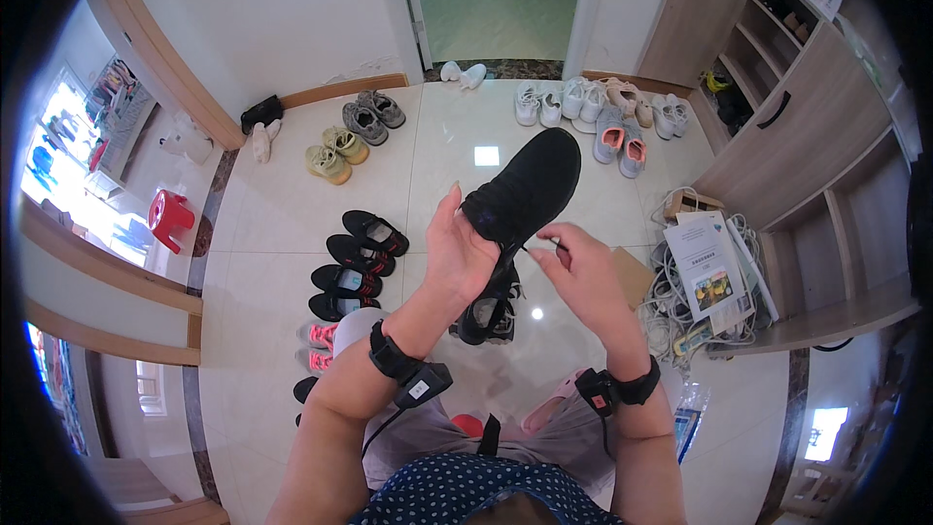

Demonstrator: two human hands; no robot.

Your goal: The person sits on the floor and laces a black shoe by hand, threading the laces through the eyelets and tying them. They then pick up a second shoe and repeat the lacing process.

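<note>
A black lace-up sneaker (536,175) is held up over the tiled floor, its toe pointing away and to the right. My left hand (458,244) supports it from the left near the heel end, thumb raised. A thin black shoelace (557,243) runs to my right hand (587,273), pinched between thumb and fingers. Below the held sneaker, dark shoes (485,317) rest on the floor, partly hidden by it and my left wrist. Left of my hands, several black shoes with red trim (357,255) stand in a column.
Grey sneakers (373,117) and yellow-green sneakers (337,153) sit far left. White shoes (539,103) and grey-pink sneakers (619,142) line the far wall. A wooden shoe cabinet (816,102) stands right, beside tangled white cables (660,324) and papers (703,262). A red stool (171,219) is leftward.
</note>
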